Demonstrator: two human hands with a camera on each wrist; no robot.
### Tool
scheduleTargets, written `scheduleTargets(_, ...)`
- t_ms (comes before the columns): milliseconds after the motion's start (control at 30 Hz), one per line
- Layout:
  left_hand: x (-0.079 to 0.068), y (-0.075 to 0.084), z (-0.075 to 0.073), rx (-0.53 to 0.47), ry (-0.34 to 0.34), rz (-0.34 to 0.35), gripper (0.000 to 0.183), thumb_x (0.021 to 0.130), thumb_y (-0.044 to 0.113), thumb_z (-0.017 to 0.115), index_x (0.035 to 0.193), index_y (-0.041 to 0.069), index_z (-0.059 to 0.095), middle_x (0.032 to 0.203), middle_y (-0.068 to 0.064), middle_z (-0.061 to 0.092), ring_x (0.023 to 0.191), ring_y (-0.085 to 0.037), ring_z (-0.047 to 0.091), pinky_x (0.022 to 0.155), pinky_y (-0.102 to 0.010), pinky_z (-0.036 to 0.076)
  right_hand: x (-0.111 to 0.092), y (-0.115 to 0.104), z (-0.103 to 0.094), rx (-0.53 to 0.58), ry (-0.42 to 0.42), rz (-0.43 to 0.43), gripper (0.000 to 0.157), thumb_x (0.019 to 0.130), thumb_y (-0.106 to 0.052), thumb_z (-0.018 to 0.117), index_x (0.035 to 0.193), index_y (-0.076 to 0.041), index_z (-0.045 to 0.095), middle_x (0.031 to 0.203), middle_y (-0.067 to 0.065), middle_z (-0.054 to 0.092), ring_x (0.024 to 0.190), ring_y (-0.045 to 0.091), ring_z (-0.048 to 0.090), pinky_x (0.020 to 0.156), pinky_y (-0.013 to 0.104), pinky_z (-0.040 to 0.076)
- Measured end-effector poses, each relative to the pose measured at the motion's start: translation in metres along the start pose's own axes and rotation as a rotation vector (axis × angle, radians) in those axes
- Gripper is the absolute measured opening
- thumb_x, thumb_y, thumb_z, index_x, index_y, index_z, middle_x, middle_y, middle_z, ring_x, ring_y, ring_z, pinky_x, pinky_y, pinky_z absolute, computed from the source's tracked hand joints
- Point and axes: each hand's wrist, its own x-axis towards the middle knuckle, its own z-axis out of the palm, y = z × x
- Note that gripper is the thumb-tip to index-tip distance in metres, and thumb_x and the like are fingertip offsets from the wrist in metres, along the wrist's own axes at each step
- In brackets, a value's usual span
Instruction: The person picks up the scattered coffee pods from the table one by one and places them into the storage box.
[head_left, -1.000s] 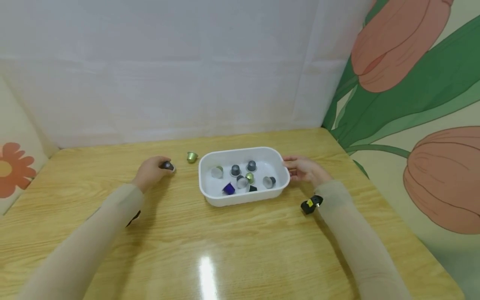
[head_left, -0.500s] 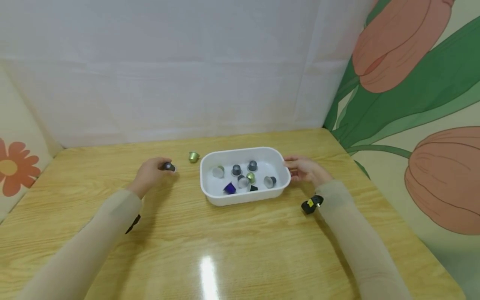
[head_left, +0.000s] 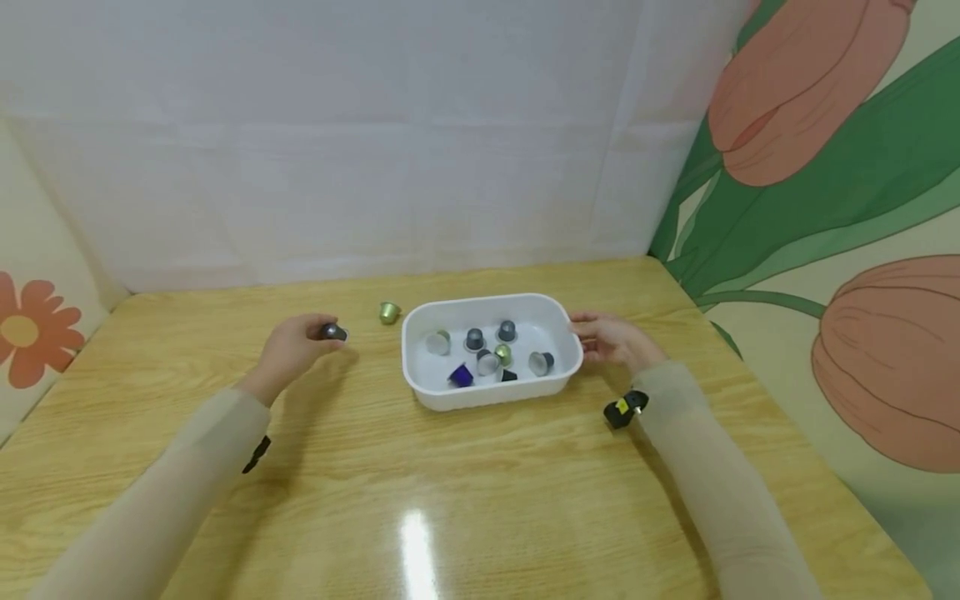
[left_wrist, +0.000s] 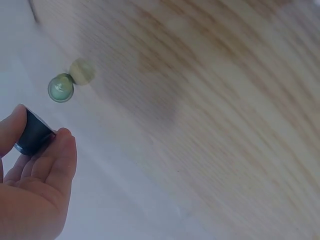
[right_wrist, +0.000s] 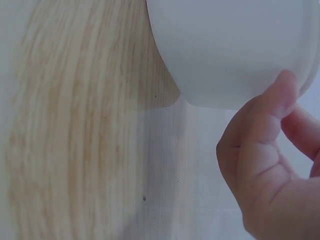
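In the head view my left hand [head_left: 288, 346] pinches a dark coffee capsule [head_left: 333, 332] above the table, left of the white bin. Up close in the left wrist view, thumb and fingers grip that black capsule [left_wrist: 34, 132] at its ends. A green coffee capsule [head_left: 389, 312] rests on the table between this hand and the bin. My right hand [head_left: 611, 340] holds the white plastic bin [head_left: 491, 400] at its right end. Its fingers [right_wrist: 260, 125] lie against the outer wall in the right wrist view; where the others touch is partly hidden.
Inside the bin lie several capsules: grey ones, a purple capsule [head_left: 461, 376], and a green one [head_left: 503, 356], some tipped over. A wooden table [head_left: 337, 500] carries everything. White cloth [head_left: 375, 167] hangs along its back edge, and a flower-patterned covering [head_left: 825, 208] is at right.
My left hand has drawn slightly left and back, still pinching the dark capsule. The right hand stays at the bin. The whole view has shifted a little.
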Motion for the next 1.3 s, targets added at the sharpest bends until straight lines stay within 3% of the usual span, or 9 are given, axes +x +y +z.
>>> scheduleTargets(433, -0.006, 0.011, 0.005, -0.074, -0.049, -0.03, 0.058, 0.098, 0.018, 0.06, 0.143, -0.009, 0.036, 0.138, -0.033, 0.044, 0.126, -0.046, 0.044, 0.1, -0.055, 0.042, 0.0, 0.0, 0.0, -0.015, -0.017, -0.006, 0.045, 0.102, -0.006, 0.047, 0.143, 0.005, 0.032, 0.086, 0.002, 0.06, 0.073, 0.013, 0.059, 0.061, 0.021, 0.054)
scheduleTargets(933, -0.02, 0.021, 0.013, -0.103, -0.03, 0.003, 0.052, 0.097, 0.014, 0.061, 0.14, -0.01, 0.042, 0.135, -0.031, 0.049, 0.123, -0.044, 0.049, 0.099, -0.052, 0.045, 0.001, 0.001, -0.002, -0.016, -0.004, -0.01, 0.039, 0.102, -0.007, 0.048, 0.139, 0.002, 0.038, 0.087, 0.003, 0.06, 0.074, 0.013, 0.059, 0.061, 0.021, 0.053)
scheduleTargets(1300, -0.023, 0.03, 0.011, -0.112, -0.038, 0.027, 0.052, 0.097, 0.014, 0.062, 0.14, -0.009, 0.043, 0.134, -0.029, 0.051, 0.123, -0.041, 0.05, 0.099, -0.05, 0.046, -0.001, -0.001, -0.001, -0.014, -0.012, -0.007, 0.044, 0.102, -0.006, 0.048, 0.142, 0.004, 0.034, 0.087, 0.003, 0.06, 0.073, 0.012, 0.058, 0.06, 0.02, 0.052)
